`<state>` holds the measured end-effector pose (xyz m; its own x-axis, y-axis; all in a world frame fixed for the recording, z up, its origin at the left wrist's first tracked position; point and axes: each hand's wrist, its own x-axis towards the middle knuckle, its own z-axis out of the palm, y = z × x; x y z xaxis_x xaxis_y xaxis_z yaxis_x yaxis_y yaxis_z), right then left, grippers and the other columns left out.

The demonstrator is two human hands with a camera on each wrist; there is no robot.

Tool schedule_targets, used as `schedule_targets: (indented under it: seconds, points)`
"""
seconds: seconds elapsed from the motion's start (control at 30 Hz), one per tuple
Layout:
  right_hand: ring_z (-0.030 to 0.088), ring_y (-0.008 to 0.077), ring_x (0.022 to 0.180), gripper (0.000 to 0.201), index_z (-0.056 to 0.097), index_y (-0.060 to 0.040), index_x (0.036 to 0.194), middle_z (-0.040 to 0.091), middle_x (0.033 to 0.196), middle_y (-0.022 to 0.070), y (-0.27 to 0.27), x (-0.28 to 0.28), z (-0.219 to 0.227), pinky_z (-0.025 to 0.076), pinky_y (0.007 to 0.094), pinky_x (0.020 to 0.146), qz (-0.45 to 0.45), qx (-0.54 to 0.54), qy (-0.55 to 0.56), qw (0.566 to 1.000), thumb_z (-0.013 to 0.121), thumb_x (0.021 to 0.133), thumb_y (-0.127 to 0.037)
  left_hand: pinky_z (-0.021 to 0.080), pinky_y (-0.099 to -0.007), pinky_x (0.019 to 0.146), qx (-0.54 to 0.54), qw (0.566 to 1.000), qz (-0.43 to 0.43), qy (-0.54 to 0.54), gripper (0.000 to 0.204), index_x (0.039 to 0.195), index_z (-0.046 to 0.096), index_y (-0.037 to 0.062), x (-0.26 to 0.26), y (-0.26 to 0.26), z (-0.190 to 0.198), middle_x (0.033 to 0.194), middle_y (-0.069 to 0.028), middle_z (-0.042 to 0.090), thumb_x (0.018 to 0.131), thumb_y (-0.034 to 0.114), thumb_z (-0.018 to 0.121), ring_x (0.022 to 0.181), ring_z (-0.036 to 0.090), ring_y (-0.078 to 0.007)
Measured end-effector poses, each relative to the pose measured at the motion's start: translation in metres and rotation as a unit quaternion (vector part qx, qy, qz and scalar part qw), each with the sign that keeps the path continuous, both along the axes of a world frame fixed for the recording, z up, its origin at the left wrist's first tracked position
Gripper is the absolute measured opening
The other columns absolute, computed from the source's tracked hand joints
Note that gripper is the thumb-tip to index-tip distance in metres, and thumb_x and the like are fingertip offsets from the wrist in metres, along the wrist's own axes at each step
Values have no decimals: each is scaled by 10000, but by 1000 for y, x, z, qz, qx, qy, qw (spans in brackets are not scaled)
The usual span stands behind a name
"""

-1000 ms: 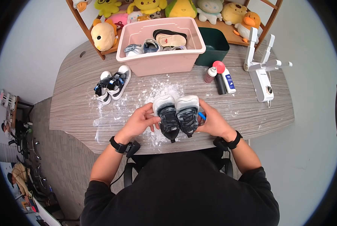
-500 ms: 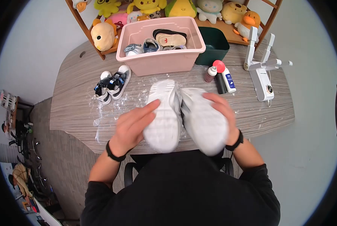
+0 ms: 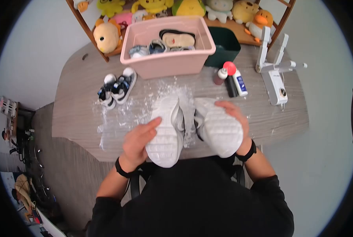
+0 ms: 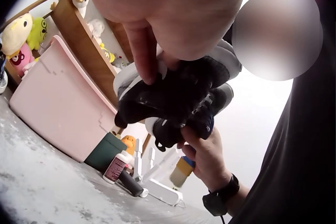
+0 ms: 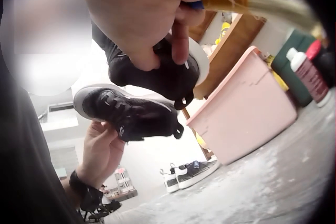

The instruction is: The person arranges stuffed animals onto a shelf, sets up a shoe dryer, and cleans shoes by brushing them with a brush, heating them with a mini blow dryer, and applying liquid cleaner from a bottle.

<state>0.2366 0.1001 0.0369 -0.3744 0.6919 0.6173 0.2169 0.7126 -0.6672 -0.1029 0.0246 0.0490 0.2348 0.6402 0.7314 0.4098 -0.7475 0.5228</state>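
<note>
Two black sneakers with white soles are held up over the table, their treaded undersides facing the head camera. My left hand (image 3: 135,145) grips the left sneaker (image 3: 165,136) by its side, fingers over the sole edge. The right sneaker (image 3: 220,128) is gripped by my right hand (image 3: 241,122). From the right wrist, the black upper (image 5: 157,77) shows, with the thumb and fingers pressing on it. That same hand also keeps a brush (image 5: 233,2) with a blue handle, yellow band and pale bristles. In the left wrist view the brush (image 4: 181,171) juts out beside the shoe.
White powder (image 3: 144,108) is scattered over the table. A pink bin (image 3: 166,65) of shoes stands behind, beside a dark green bin (image 3: 225,47). Bottles (image 3: 239,85) and a white folding stand (image 3: 275,85) are at right, another sneaker pair (image 3: 117,89) at left. Plush toys (image 3: 107,35) fill the shelf.
The sneakers have turned over from uppers showing to soles facing the head camera. Over the last half second they have moved slightly apart, the left one coming closer to the body.
</note>
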Motion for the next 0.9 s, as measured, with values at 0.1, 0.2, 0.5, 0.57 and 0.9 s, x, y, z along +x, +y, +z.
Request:
schedule_targets:
  seconds: [0.1, 0.2, 0.5, 0.57, 0.9]
  points:
    - [751, 270, 889, 692, 542, -35, 1351, 741, 1111, 142, -2, -26, 40, 600, 372, 803, -120, -194, -84, 970, 901, 760, -69, 584, -407, 1010, -161, 984, 55, -61, 398, 1329, 647, 10, 1, 12, 1, 1289, -205, 769, 940, -23, 723, 1152, 761, -308]
    - [688, 158, 620, 560, 620, 39, 1322, 742, 874, 89, 27, -28, 15, 556, 312, 587, -48, -418, -24, 907, 848, 842, -138, 528, -282, 771, -422, 871, -10, -249, 325, 1381, 619, -18, -17, 43, -23, 1029, -37, 717, 1077, 96, 649, 859, 641, -120]
    - [711, 183, 605, 423, 704, 62, 1065, 721, 801, 122, 50, -62, 0, 572, 354, 587, -50, -421, -229, 877, 838, 925, -314, 515, -286, 640, -489, 866, 99, -38, 375, 1367, 650, -19, -24, 94, -58, 948, -68, 739, 1027, 113, 737, 708, 644, -119]
    - [724, 186, 615, 427, 687, 64, 1100, 717, 829, 111, 45, -61, -8, 575, 357, 586, -82, -374, -259, 887, 823, 951, -312, 526, -326, 618, -306, 934, 181, 37, 378, 1326, 673, 6, -24, 88, -72, 1047, -131, 752, 968, 68, 779, 709, 680, -175]
    - [746, 195, 651, 392, 655, 62, 1231, 739, 898, 135, 21, -72, 0, 570, 339, 603, -42, -382, -143, 912, 742, 1044, -271, 553, -423, 533, -183, 904, 240, 304, 561, 753, 693, 41, 57, 46, -20, 640, -144, 688, 904, 574, 784, 594, 721, -329]
